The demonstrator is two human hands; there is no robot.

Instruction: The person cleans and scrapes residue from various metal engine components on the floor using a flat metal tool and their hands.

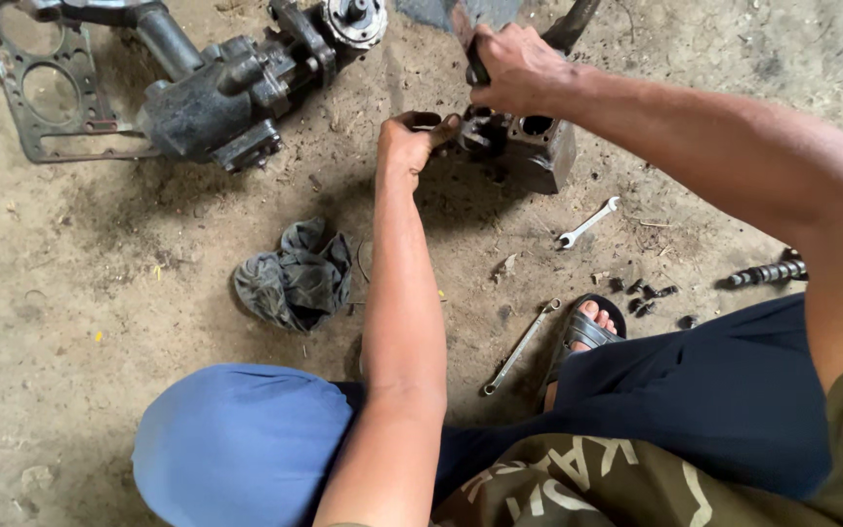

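left hand [410, 144] grips block [529, 151] edge, right hand [511, 66] clenched on tool handle [570, 24] above it. block looks heavy, greasy; hold by flanks.

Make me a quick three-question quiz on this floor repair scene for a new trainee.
1. True or false: the left hand touches the small engine block.
2. What does the right hand grip?
A. a dark handle
B. a hose
C. the rag
3. How many wrenches lie on the dirt floor?

Key:
1. True.
2. A.
3. Two: one wrench beside the block, one long wrench by the sandalled foot.
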